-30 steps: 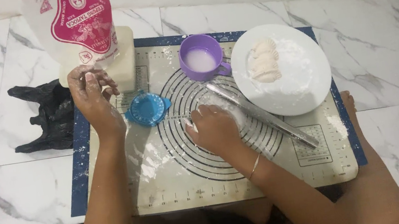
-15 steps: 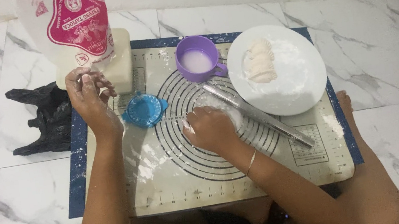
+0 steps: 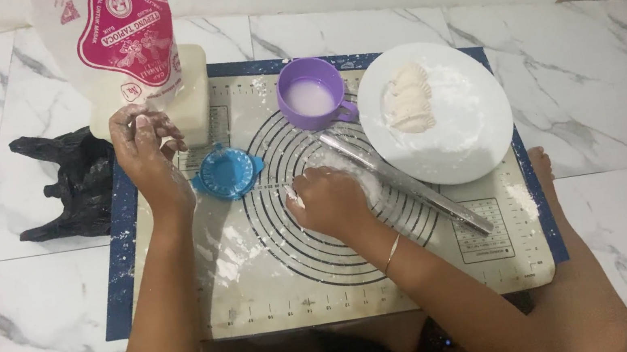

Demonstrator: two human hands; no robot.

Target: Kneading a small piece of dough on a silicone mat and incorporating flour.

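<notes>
My left hand (image 3: 147, 154), dusted with flour, is raised by the open mouth of a clear flour bag with a red label (image 3: 116, 40), fingers pinched together; whether it holds flour I cannot tell. My right hand (image 3: 329, 198) lies palm down on white flour or dough at the middle of the beige baking mat (image 3: 264, 289), covering it. A blue dumpling press (image 3: 227, 172) lies open on the mat between my hands. A metal rolling pin (image 3: 408, 183) lies slanted just right of my right hand.
A purple cup (image 3: 310, 95) of white liquid stands at the mat's far edge. A white plate (image 3: 457, 123) with shaped dumplings (image 3: 407, 97) sits at the right. A black plastic bag (image 3: 74, 185) lies on the marble floor at left.
Both hands stay nearly where they were; my left hand's fingers have shifted slightly at the bag's mouth. The view has drifted a little.
</notes>
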